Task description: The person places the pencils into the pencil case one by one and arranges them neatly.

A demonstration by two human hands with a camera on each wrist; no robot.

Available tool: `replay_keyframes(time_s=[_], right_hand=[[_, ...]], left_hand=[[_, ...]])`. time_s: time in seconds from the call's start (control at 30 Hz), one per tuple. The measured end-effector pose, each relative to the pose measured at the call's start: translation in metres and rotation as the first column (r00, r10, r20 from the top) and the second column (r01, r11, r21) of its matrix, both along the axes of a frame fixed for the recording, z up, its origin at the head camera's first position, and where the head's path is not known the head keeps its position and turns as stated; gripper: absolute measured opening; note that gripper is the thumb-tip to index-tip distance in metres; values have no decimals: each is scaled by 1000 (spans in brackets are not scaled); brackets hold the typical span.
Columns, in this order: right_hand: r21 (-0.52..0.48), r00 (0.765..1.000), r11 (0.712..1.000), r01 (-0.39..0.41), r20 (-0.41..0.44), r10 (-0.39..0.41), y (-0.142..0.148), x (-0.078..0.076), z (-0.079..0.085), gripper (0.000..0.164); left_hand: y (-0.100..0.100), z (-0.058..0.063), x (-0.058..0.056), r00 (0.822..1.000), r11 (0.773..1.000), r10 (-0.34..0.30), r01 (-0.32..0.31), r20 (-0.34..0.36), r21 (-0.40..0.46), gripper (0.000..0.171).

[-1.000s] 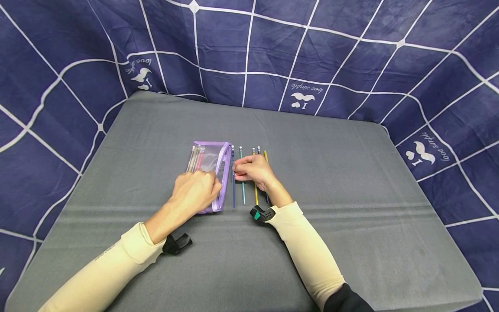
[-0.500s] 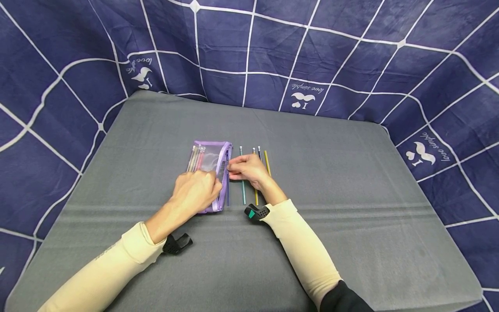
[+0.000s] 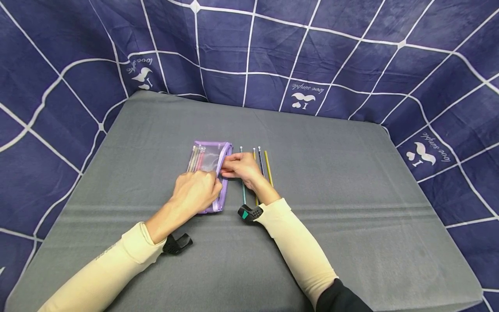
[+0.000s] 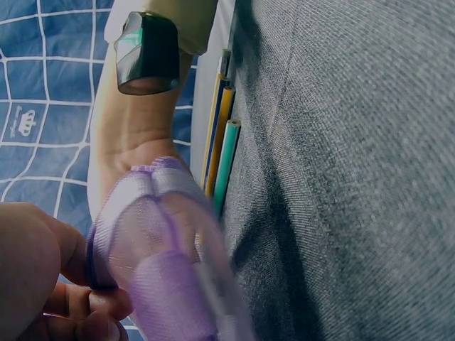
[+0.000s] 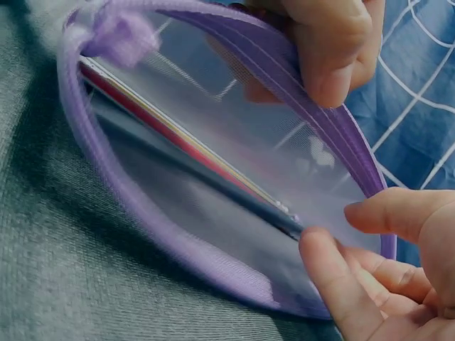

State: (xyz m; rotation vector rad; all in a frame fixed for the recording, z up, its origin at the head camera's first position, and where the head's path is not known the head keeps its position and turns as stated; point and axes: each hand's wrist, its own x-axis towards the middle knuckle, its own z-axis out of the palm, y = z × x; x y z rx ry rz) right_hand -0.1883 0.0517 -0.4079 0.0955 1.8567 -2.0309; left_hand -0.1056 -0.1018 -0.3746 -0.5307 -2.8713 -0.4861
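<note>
A clear zip pencil pouch (image 3: 212, 151) with purple mesh edging lies on the grey surface, its open mouth facing right. My left hand (image 3: 196, 188) pinches the upper edge of that mouth and lifts it. Inside the mouth are the fingertips of my right hand (image 3: 241, 168), gripping the end of a dark blue pencil (image 5: 234, 195) at thumb and fingers. The dark pencil lies within the pouch, beside several pink and pale pencils (image 5: 178, 131). Its end is partly hidden by the thumb. Under and beside my right wrist lie a teal pencil (image 3: 244, 195) and a yellow pencil (image 3: 254, 151).
Farther right lie another dark pencil (image 3: 261, 158) and a gold-coloured pencil (image 3: 268, 167). The grey cloth-covered table (image 3: 351, 195) stretches around them. A blue curtain (image 3: 273, 52) with white lines hangs behind and at both sides. Black wrist devices (image 3: 249, 213) sit at the cuffs.
My right hand has moved left with the dark blue pencil, from beside the pouch into its mouth. The left hand has stayed on the pouch edge.
</note>
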Motion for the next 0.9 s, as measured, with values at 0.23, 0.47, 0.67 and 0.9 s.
replay_keyframes(time_s=[0.23, 0.47, 0.67, 0.9], right_hand=[[-4, 1000, 1000, -5, -9, 5, 4, 2, 2, 22], [9, 999, 1000, -22, -34, 22, 13, 4, 5, 22], [20, 998, 1000, -20, -61, 22, 23, 6, 5, 23], [35, 997, 999, -11, -78, 14, 35, 8, 6, 24]], left_hand=[[1, 0, 0, 1000, 1000, 1, -1, -1, -7, 27], [0, 1, -1, 1000, 1000, 2, -2, 22, -14, 28], [1, 0, -1, 1000, 1000, 2, -2, 30, -3, 28], [1, 0, -1, 999, 1000, 3, -3, 33, 0, 28]])
